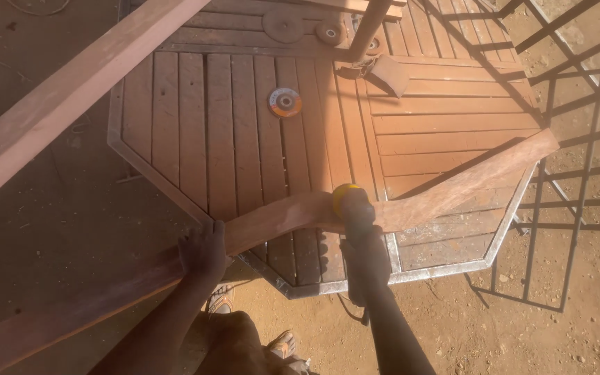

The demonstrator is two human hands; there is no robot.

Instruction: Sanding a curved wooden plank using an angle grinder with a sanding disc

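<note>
STEP: likely sanding mid-length of curved plank lying across slatted octagonal tabletop | LEFT: left hand clamped over plank's near edge | RIGHT: right hand wrapped round yellow-headed grinder pressed on plank | NEXT: probably steady passes along grain, firm bracing | UNCLEAR: grinder disc hidden, plank's near end cut off, loose disc and far discs dusty

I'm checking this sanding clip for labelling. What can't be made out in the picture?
All in the head view:
- The power tool: its working face is hidden by its own body and the right hand.
- The curved wooden piece: its lower-left end is cut off by the frame edge.
- The left hand: its fingertips curl out of sight over the wood.
- The disc on the slatted table: markings too small.
</note>
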